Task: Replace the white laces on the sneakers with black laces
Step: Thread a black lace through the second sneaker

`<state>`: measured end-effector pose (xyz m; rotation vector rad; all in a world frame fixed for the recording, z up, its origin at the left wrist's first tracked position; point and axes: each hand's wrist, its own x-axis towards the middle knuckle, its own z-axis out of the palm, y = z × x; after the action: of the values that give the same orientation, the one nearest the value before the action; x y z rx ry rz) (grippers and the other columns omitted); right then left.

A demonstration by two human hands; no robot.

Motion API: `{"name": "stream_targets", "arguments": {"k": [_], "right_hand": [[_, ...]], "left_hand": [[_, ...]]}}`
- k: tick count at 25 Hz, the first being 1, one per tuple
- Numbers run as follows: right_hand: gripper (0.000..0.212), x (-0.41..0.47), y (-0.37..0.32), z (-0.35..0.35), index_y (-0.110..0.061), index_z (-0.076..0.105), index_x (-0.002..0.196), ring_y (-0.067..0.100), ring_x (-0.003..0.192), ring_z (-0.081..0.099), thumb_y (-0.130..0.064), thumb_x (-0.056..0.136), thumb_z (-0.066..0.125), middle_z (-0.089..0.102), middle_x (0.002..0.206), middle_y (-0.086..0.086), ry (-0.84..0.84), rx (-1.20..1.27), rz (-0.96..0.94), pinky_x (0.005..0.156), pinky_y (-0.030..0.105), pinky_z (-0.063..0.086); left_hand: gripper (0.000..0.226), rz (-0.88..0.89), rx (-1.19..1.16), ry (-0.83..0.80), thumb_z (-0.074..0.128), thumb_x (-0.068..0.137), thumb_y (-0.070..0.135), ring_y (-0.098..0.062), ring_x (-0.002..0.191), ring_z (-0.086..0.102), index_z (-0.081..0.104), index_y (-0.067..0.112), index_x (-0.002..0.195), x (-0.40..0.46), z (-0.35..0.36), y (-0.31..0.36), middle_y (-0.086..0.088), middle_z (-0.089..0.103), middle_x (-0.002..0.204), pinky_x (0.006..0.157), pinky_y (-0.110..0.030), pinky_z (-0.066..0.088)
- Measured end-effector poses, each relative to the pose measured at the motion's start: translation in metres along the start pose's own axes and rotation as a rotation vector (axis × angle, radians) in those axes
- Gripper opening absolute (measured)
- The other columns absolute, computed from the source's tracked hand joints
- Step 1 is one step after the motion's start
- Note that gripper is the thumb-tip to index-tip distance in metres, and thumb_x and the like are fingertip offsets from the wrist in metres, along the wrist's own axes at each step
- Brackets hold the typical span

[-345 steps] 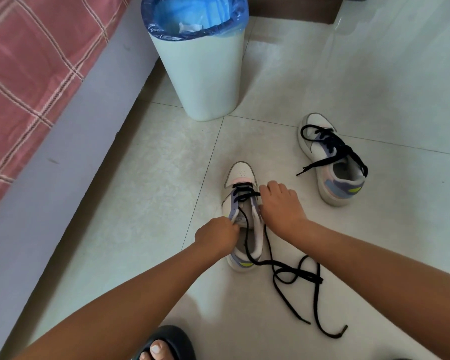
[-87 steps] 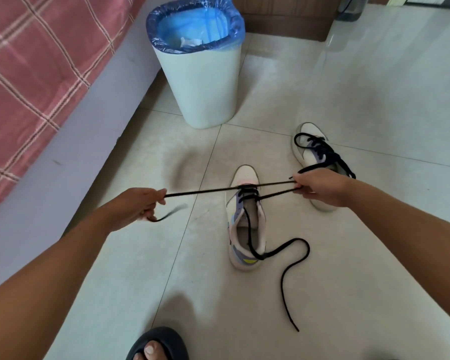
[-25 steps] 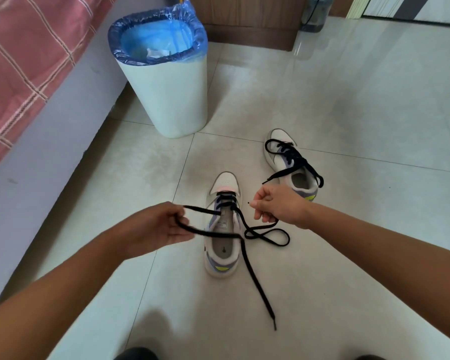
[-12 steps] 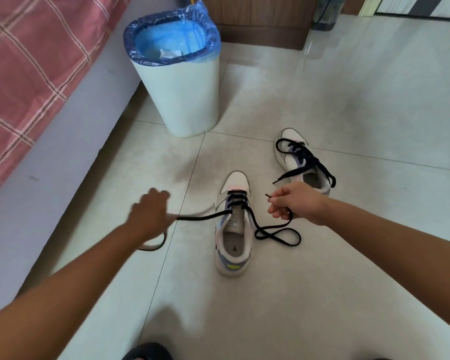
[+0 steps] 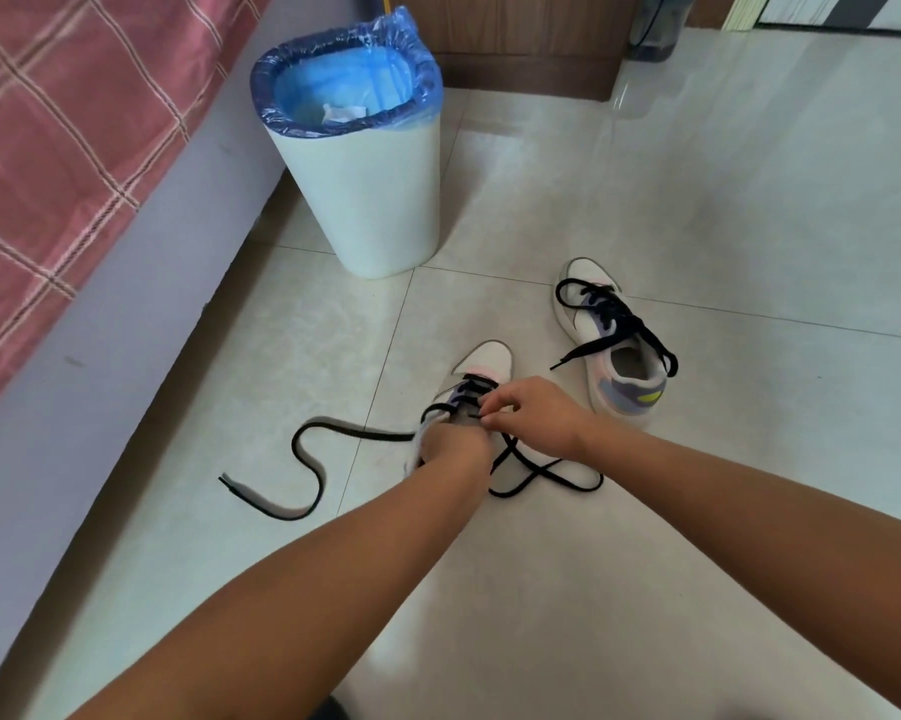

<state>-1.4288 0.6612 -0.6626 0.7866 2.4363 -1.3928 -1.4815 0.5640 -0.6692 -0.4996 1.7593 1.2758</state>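
holding paper scrap [image 5: 340,112], blue-lined bin [image 5: 370,200]

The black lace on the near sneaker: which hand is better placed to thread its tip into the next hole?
The right hand. It already pinches the lace tip just over the near sneaker, while the left hand rests on the sneaker's side, seemingly steadying it.

Both hands [image 5: 458,444] now at sneaker [image 5: 482,361]; released lace [image 5: 308,459] lies left
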Motion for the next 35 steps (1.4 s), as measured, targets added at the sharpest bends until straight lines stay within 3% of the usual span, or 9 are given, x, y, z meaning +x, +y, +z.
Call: {"name": "stream_targets", "arguments": {"k": [2,7,12,15,19,22,29,32,35], "right_hand": [[0.015,0.003,0.002,0.000,-0.010,0.071,0.098,0.016,0.103,0.061,-0.016,0.085,0.065,0.069,0.109,0.004,0.050,0.028,0.017,0.094,0.030,0.047],[0.012,-0.001,0.005,0.008,-0.010,0.071,0.095,0.014,0.100,0.062,-0.014,0.086,0.065,0.069,0.105,0.002,0.066,0.177,0.051,0.093,0.027,0.047],[0.007,0.000,0.009,0.007,-0.012,0.068,0.087,0.013,0.082,0.059,-0.014,0.087,0.062,0.065,0.084,0.001,0.213,0.230,0.114,0.072,0.021,0.044],[0.011,-0.001,0.004,0.001,-0.019,0.065,0.076,0.015,0.083,0.061,-0.013,0.085,0.065,0.067,0.080,0.000,0.251,0.418,0.115,0.084,0.029,0.049],[0.010,-0.008,-0.036,-0.039,-0.021,0.068,0.077,0.010,0.080,0.064,-0.019,0.085,0.065,0.069,0.078,-0.007,0.363,0.456,-0.030,0.082,0.024,0.049],[0.014,-0.021,-0.085,-0.095,-0.020,0.071,0.074,0.009,0.072,0.063,-0.019,0.086,0.063,0.069,0.069,-0.007,0.506,0.438,-0.163,0.072,0.021,0.047],[0.028,-0.072,-0.169,-0.193,-0.025,0.071,0.065,-0.004,0.065,0.062,-0.003,0.082,0.066,0.072,0.070,-0.011,0.631,0.644,-0.533,0.063,0.005,0.043],[0.028,-0.088,-0.208,-0.215,-0.033,0.071,0.072,-0.009,0.075,0.063,-0.007,0.084,0.066,0.071,0.078,-0.022,0.665,0.584,-0.637,0.068,0.003,0.043],[0.036,-0.106,-0.254,-0.247,-0.036,0.069,0.056,-0.007,0.071,0.064,-0.008,0.079,0.069,0.071,0.073,-0.021,0.725,0.498,-0.705,0.070,0.009,0.046]], "left_hand": [[0.022,0.084,-0.006,0.044,0.053,0.088,0.003,-0.011,0.064,0.054,0.049,0.023,0.080,0.010,-0.010,0.000,0.002,0.054,0.076,0.063,-0.025,0.051],[0.020,-0.038,-0.160,0.087,0.073,0.076,0.021,-0.024,0.086,0.067,0.065,0.011,0.092,0.019,-0.018,0.006,-0.011,0.068,0.086,0.085,-0.037,0.055],[0.007,-0.053,-0.223,-0.087,0.070,0.084,0.012,-0.021,0.075,0.068,0.065,0.010,0.080,0.016,-0.013,0.007,-0.011,0.070,0.086,0.076,-0.038,0.058],[0.003,0.061,-0.132,-0.124,0.071,0.082,0.009,-0.021,0.080,0.068,0.068,0.010,0.082,0.008,-0.019,0.013,-0.010,0.071,0.090,0.078,-0.035,0.056],[0.022,0.217,-0.167,-0.333,0.069,0.083,0.009,-0.023,0.103,0.067,0.070,0.011,0.105,-0.024,-0.026,0.064,-0.010,0.071,0.106,0.088,-0.033,0.054],[0.029,0.219,-0.285,-0.498,0.056,0.092,0.018,-0.024,0.106,0.065,0.060,0.010,0.120,-0.073,-0.020,0.125,-0.012,0.067,0.115,0.081,-0.029,0.057],[0.022,0.459,-0.233,-0.451,0.054,0.093,0.029,-0.013,0.072,0.070,0.064,0.017,0.107,-0.194,0.007,0.230,-0.005,0.074,0.098,0.065,-0.026,0.057],[0.014,0.589,-0.367,-0.471,0.062,0.087,0.013,-0.014,0.073,0.070,0.068,0.009,0.099,-0.232,0.015,0.249,-0.008,0.073,0.094,0.074,-0.029,0.053],[0.009,0.671,-0.476,-0.494,0.063,0.082,0.001,-0.018,0.076,0.067,0.066,0.007,0.089,-0.258,0.019,0.265,-0.012,0.069,0.088,0.071,-0.028,0.053]]}}
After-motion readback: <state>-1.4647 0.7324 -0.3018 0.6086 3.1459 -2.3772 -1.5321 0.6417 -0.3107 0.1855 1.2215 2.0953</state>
